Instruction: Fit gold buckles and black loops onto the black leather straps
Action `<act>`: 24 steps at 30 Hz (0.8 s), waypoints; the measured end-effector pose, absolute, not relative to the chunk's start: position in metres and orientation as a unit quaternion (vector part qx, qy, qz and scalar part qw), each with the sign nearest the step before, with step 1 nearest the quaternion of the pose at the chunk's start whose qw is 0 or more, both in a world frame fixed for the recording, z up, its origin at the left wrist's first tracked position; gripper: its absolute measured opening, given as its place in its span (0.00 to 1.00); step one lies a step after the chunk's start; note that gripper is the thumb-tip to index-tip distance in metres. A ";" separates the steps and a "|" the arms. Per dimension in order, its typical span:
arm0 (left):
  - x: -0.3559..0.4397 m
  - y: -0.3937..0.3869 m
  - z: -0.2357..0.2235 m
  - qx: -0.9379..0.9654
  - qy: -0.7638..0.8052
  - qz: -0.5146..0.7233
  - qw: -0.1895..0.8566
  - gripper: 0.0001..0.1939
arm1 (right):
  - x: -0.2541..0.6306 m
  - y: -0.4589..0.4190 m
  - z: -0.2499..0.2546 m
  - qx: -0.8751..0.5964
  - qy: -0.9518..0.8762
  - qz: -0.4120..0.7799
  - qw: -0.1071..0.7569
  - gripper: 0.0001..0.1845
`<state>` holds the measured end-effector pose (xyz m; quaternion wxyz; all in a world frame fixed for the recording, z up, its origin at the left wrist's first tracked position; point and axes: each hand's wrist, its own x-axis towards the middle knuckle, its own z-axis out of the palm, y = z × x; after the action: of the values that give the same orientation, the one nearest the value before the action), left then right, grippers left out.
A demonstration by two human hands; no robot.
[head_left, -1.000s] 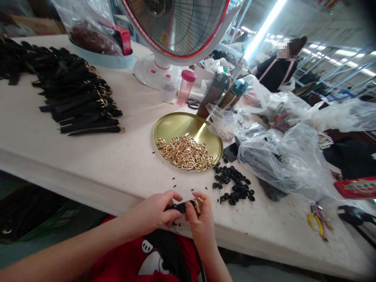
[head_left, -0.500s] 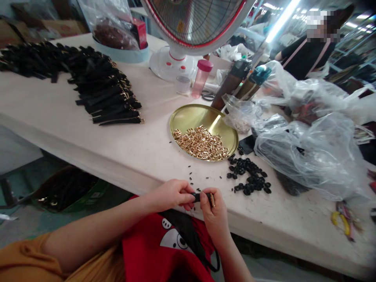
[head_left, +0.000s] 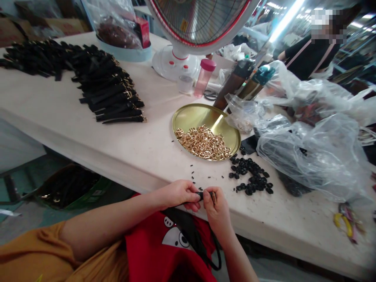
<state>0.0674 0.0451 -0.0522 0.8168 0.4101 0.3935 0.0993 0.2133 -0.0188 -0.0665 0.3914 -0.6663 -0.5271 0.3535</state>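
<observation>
Near the table's front edge, my left hand [head_left: 185, 196] pinches one end of a short black strap [head_left: 200, 194]. My right hand [head_left: 216, 207] grips the strap's other end, where a small gold buckle [head_left: 214, 197] shows between the fingers. Most of the strap is hidden by my fingers. Beyond my hands stands a round gold tray [head_left: 190, 113], with a heap of gold buckles [head_left: 202, 143] in its near half. To its right lies a loose pile of small black pieces [head_left: 252, 176]. Several tiny black bits [head_left: 193, 177] are scattered between tray and hands.
Black straps with gold ends [head_left: 114, 94] lie in a long row at the left. A fan [head_left: 179, 62], a pink-lidded bottle [head_left: 205, 78] and plastic bags [head_left: 317, 152] stand behind and right. Yellow-handled pliers [head_left: 343, 223] rest at far right. A person [head_left: 311, 58] is in the background.
My hands have shifted slightly, and less of the black strap shows between them. The right fingers have closed further around the buckle end. The whole view has moved a little.
</observation>
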 end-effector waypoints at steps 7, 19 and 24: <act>0.064 0.046 -0.055 0.486 0.353 0.029 0.799 0.09 | 0.233 -0.020 -0.058 -0.573 -0.508 0.550 0.332 0.11; 0.054 0.057 -0.044 0.574 0.348 -0.031 0.741 0.15 | 0.220 -0.016 -0.070 -0.608 -0.508 0.489 0.366 0.09; 0.063 0.055 -0.047 0.586 0.347 -0.020 0.732 0.14 | 0.228 -0.015 -0.070 -0.611 -0.532 0.477 0.342 0.09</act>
<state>0.0628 0.0546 -0.0473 0.7319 0.5863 0.3467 -0.0197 0.2281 -0.0148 -0.0703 0.3417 -0.6106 -0.5320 0.4768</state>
